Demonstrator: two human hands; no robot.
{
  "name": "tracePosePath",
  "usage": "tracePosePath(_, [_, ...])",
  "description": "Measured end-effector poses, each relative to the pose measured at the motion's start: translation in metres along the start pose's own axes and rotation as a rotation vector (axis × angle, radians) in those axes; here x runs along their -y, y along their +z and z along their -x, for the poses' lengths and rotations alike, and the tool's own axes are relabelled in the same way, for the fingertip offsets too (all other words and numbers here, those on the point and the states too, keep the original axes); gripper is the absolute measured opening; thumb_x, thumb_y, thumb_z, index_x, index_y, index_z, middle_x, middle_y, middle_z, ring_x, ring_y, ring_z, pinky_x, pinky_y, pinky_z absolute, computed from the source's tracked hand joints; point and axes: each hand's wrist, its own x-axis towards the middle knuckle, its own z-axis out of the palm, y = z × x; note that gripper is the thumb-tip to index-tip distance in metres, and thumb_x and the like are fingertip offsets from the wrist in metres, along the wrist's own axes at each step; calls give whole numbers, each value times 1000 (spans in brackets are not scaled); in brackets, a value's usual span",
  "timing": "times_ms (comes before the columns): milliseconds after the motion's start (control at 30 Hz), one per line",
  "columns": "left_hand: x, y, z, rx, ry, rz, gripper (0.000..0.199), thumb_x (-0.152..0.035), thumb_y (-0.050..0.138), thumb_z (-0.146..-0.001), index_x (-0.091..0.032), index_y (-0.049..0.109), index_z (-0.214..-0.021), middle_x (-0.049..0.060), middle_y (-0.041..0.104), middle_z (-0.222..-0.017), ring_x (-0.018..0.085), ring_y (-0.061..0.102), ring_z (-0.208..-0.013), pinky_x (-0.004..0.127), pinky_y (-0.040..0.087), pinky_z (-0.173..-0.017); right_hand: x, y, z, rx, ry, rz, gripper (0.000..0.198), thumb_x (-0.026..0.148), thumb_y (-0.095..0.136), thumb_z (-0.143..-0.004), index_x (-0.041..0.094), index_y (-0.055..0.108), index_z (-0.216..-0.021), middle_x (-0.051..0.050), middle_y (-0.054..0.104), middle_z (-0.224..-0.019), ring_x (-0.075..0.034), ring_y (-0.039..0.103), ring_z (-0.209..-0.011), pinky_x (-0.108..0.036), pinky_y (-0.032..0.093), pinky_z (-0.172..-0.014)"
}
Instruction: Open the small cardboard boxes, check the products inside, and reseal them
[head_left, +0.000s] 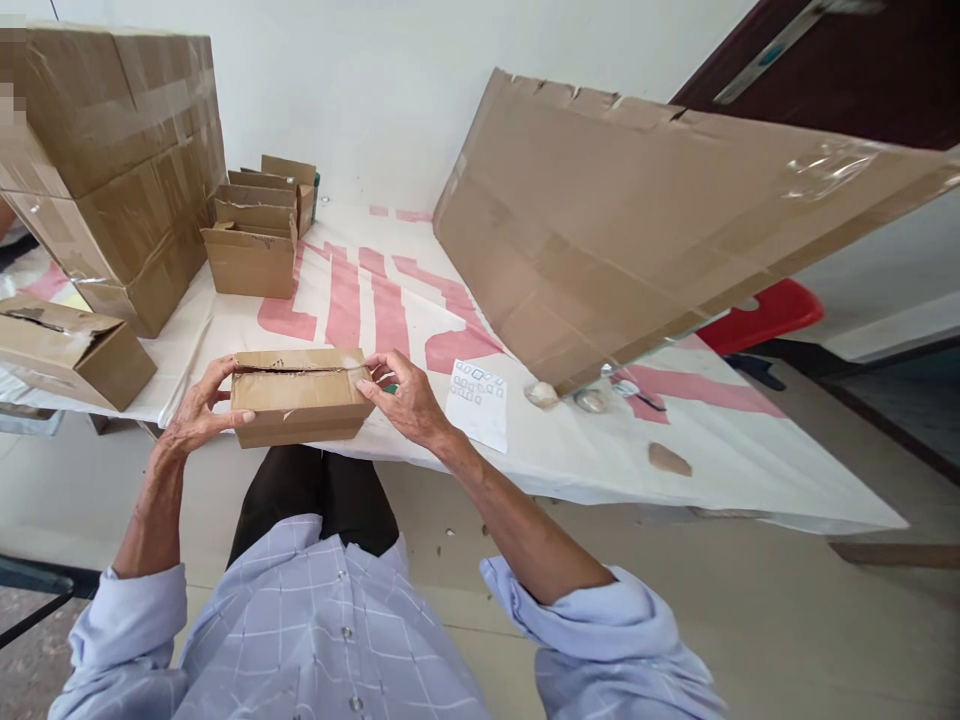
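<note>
The small rectangular brown cardboard box is at the near edge of the worktop, between two grips: the left hand holds its left end, with the thumb on the front side, and the right hand holds its right end, with the thumb on the top corner. I cannot tell if the box rests fully on the white cloth with red print or is partly lifted. Its top has a dark, ragged gap between the grips, so I judge that the flaps are not tightly closed; if both hands press inward too strongly, the thin walls could bend and this gap could open wider. Because the front of the box seems to reach past the edge, it could tip toward the body if one grip becomes loose. Just to the right of the right grip lies a white paper sheet with drawn small shapes, which the forearm could push or crease, as it passes very near. Farther right there are two round translucent rolls, perhaps of tape, and a wide brown cardboard panel, which leans outward and might fall if it is knocked. Beyond the left grip stands a row of open brown cardboard boxes; a careless reach there could push one into another.
</note>
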Motion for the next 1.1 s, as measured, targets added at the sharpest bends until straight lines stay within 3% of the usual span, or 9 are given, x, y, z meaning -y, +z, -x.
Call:
tracePosePath(167, [-6,-3,-1,37,-64,37,77,-62,91,-82,-35,67,-151,13,51,-164,43,51,-153,60,56,-116,2,-2,-3,21,32,-31,27,47,73,-92,26,68,-109,-6,78,-111,-23,72,-96,-42,63,-88])
tracePosePath(300, [-14,-6,-1,64,-65,13,76,-63,89,-82,-36,67,-150,12,54,-160,44,52,-151,60,55,-117,-15,-4,-5,-31,-3,-9,28,50,64,-99,26,69,-112,-8,78,-115,-25,72,-102,-42,62,-92])
tracePosePath(433, [-18,-7,-2,81,-78,-10,77,-65,89,-81,-36,67,-148,10,54,-156,43,52,-151,59,56,-119,-51,-14,-6,-94,61,260,27,45,54,-106,24,69,-113,-13,75,-118,-29,70,-109,-44,59,-94])
tracePosePath(567, [-17,-4,-1,78,-75,-35,77,-69,87,-80,-38,68,-148,10,53,-155,44,53,-150,60,57,-118,-78,-23,4,138,359,719,24,36,64,-104,17,71,-118,-21,70,-128,-35,64,-122,-43,53,-94])
tracePosePath(667, [-18,0,0,56,-59,-26,76,-72,84,-82,-36,69,-147,12,55,-153,45,54,-148,61,58,-116,-85,-22,15,304,465,866,25,36,62,-107,15,71,-117,-22,69,-131,-35,64,-123,-40,50,-91])
tracePosePath(767, [-21,4,2,37,-51,-9,73,-70,84,-84,-34,69,-146,13,55,-151,45,54,-147,62,59,-115,-88,-18,21,291,424,871,23,32,58,-109,15,72,-116,-22,70,-130,-33,65,-120,-39,49,-89])
tracePosePath(933, [-26,5,6,63,-63,-12,77,-69,87,-82,-35,67,-148,12,52,-152,44,51,-149,63,54,-121,-83,-26,11,-8,319,562,32,33,45,-110,17,72,-117,-14,73,-110,-28,68,-95,-38,52,-82])
tracePosePath(1033, [-28,6,8,80,-61,-19,78,-70,87,-82,-36,66,-149,11,50,-150,43,50,-150,63,52,-124,-52,-42,-1,-73,124,278,43,46,42,-112,19,75,-115,-6,70,-91,-24,65,-79,-37,54,-74])
tracePosePath(1100, [-29,6,9,78,-54,-28,78,-70,87,-82,-36,65,-150,11,50,-148,43,49,-150,63,51,-124,-19,-49,-6,15,-34,179,46,55,48,-111,21,78,-116,-4,70,-86,-23,66,-77,-36,54,-74])
